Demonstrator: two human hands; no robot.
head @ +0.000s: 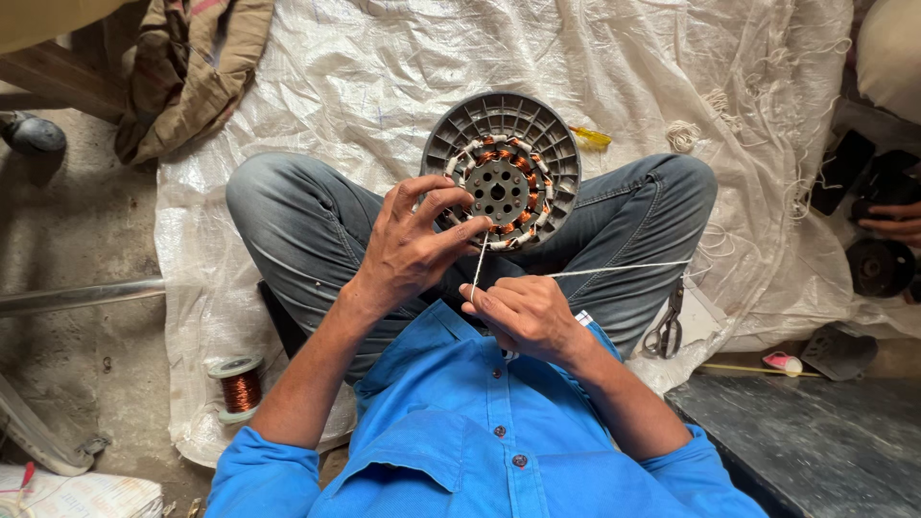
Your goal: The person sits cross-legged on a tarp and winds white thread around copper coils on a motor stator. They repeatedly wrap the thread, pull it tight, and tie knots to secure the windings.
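Round grey motor stator point(502, 173) with copper windings is propped upright on the crossed legs, above the lap. Its lower-left rim is gripped by the left hand point(408, 251). White string point(477, 269) from the windings is pinched in the right hand point(523, 312). Scissors point(666, 331) lie on the white sheet point(384, 77); copper wire spool point(239, 388) sits at the sheet's edge.

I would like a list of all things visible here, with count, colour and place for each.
motor stator: one, grey with copper windings, on the lap
white thread: one, from stator to the right
copper wire spool: one, floor at left
scissors: one, dark, by right knee
white sack sheet: one, under the person
brown cloth: one, top left
yellow tool: one, behind stator
another person's hand: one, right edge
left hand: on stator
right hand: pinching thread
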